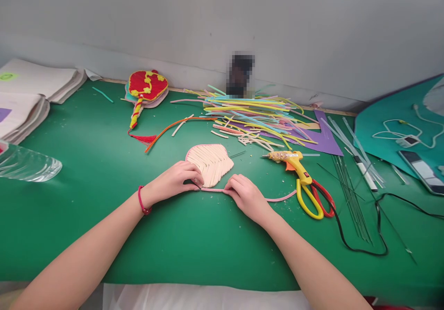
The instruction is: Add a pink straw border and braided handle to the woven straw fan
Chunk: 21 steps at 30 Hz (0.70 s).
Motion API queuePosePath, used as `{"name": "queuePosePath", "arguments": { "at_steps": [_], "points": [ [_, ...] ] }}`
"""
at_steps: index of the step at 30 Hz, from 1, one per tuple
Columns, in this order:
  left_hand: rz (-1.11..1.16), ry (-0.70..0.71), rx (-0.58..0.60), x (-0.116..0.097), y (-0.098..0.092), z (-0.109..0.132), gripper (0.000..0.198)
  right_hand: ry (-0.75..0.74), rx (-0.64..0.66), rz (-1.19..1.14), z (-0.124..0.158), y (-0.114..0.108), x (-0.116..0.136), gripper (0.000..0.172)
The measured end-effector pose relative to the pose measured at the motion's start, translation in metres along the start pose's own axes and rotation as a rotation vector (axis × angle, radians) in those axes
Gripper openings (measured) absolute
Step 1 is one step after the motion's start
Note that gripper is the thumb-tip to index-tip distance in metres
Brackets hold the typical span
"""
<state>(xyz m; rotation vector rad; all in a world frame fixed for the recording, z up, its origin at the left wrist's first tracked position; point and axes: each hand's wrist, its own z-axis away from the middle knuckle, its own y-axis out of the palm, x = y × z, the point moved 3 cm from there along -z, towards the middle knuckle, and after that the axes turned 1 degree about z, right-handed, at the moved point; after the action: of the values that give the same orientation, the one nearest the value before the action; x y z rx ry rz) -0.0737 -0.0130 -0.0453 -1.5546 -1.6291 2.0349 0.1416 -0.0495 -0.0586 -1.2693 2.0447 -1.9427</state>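
A cream leaf-shaped fan panel [210, 164], wrapped in slanting strips and edged in pink along its upper left, lies flat on the green table. Just below it, a pink pipe cleaner [212, 189] stretches between my two hands. My left hand [176, 180] pinches its left end, and a short dark piece shows by the fingertips. About a palm's width to the right, my right hand [248, 196] pinches the same pipe cleaner. Its loose tail emerges past the right wrist and curves up toward the scissors [310, 203].
A yellow glue gun [294, 159] rests against the scissors. Behind lie a heap of coloured pipe cleaners [253, 111] and a red decorated fan [147, 85]. Thin green wires [350, 199], a black cord [364, 252] and a phone [423, 171] are right; a clear plastic container [31, 164] stands left.
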Motion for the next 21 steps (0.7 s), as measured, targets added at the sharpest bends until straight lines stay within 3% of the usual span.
{"name": "queuePosePath", "arguments": {
  "at_steps": [21],
  "points": [
    [-0.045,-0.075,-0.058,-0.011,0.002,-0.005,0.006,-0.010,-0.032,0.066,0.001,0.002,0.003,0.018]
  ]
}}
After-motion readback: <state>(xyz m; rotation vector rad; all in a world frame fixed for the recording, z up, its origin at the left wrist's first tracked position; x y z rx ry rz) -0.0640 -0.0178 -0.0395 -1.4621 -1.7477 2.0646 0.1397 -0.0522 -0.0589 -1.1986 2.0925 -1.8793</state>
